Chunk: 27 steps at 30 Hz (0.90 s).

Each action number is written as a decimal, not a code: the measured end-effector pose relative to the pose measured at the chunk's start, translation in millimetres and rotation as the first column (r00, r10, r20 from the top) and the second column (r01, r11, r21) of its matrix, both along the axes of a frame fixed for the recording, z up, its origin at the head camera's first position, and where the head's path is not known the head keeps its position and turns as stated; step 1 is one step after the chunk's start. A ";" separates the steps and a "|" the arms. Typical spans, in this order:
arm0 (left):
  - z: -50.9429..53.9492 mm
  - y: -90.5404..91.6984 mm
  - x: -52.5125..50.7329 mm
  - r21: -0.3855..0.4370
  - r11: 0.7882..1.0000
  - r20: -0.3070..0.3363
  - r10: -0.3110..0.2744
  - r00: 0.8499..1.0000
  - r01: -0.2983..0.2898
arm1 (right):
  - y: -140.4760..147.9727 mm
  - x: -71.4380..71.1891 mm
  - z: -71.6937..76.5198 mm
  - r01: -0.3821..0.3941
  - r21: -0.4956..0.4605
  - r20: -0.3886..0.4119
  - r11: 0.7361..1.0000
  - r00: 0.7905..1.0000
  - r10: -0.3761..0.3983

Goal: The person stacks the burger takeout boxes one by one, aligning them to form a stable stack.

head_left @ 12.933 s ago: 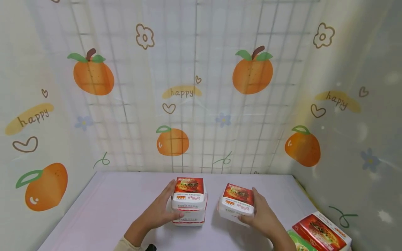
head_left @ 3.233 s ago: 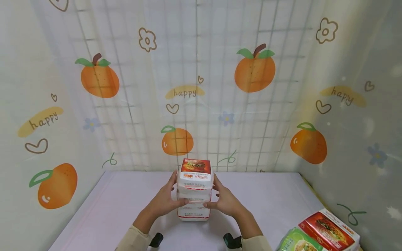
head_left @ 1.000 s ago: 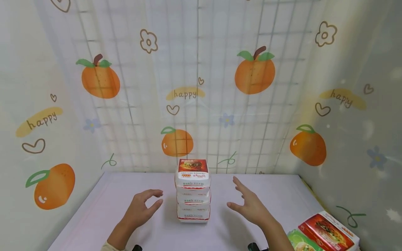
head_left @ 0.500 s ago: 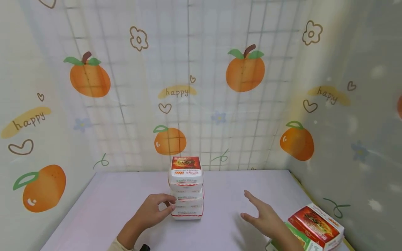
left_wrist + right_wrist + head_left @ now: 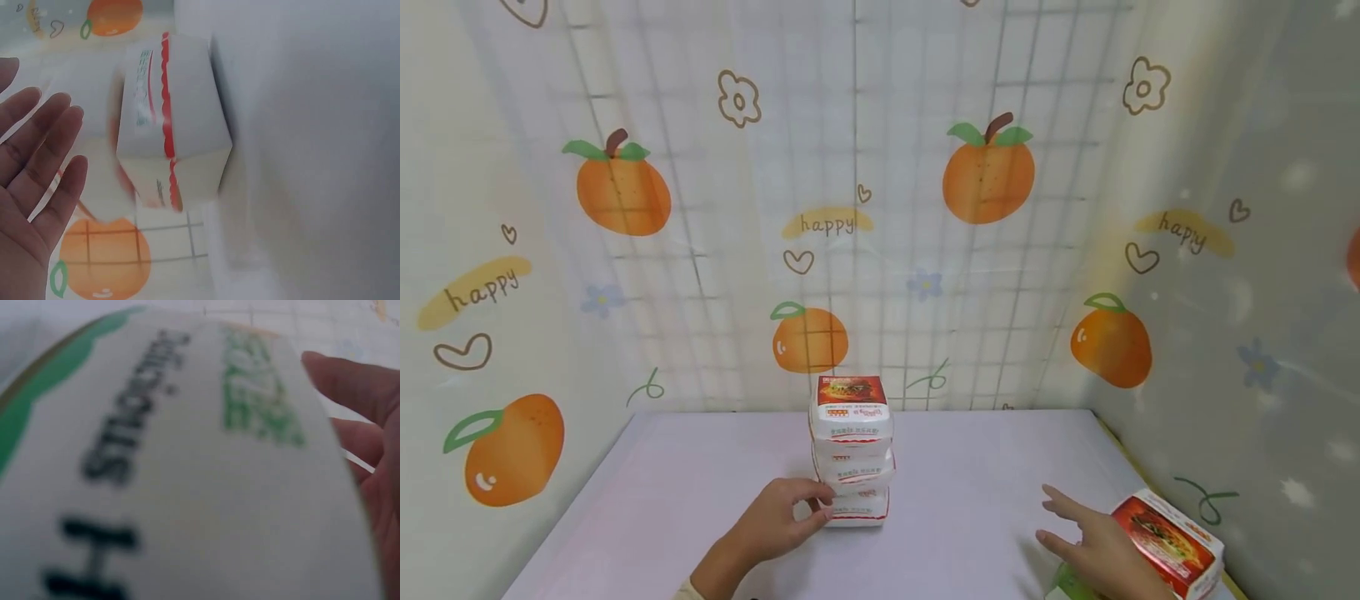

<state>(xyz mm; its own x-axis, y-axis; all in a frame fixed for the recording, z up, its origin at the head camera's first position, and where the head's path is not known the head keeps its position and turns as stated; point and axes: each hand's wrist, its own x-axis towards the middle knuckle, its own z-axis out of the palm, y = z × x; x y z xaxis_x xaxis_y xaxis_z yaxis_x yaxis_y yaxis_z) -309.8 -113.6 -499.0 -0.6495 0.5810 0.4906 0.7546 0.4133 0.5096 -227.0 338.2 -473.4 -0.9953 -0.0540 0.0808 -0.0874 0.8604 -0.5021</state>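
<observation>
Three white burger boxes stand stacked on the table: a top box (image 5: pixel 852 423) with a red burger picture, a middle box (image 5: pixel 857 469) turned slightly askew, and a bottom box (image 5: pixel 863 508). My left hand (image 5: pixel 778 521) is at the stack's left side, fingertips by the middle and bottom boxes; contact is hard to tell. In the left wrist view its fingers (image 5: pixel 47 137) are loosely extended beside a white box (image 5: pixel 181 100). My right hand (image 5: pixel 1101 550) reaches over the right-hand boxes, fingers apart and holding nothing. A green-and-white box (image 5: pixel 206 487) fills the right wrist view, blurred.
A red burger box (image 5: pixel 1168 537) lies at the table's right edge, with a green box (image 5: pixel 1067 583) partly hidden under my right hand. A curtain printed with oranges (image 5: pixel 988 179) hangs behind and beside the table (image 5: pixel 962 467).
Both hands have let go of the stack, which rose from two boxes to three. Lately my left hand came back against it and the middle box twisted; my right hand moved right toward the other boxes.
</observation>
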 end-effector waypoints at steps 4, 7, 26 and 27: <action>-3.3 8.6 2.9 0.008 0.999 -0.011 -0.050 0.999 0.050 | 16.8 9.5 2.0 0.061 0.001 0.081 0.998 0.995 -0.060; -6.3 15.9 4.6 0.008 0.996 -0.009 -0.092 0.996 0.092 | 30.5 13.5 6.2 0.065 0.016 0.138 0.998 0.988 -0.066; -20.5 61.9 18.8 -0.168 0.959 -0.068 -0.241 0.968 0.227 | 2.3 5.8 7.9 0.120 -0.062 0.214 0.991 0.971 -0.104; -21.7 64.6 19.6 -0.186 0.954 -0.069 -0.252 0.965 0.235 | 3.0 7.3 8.2 0.119 -0.057 0.188 0.991 0.976 -0.107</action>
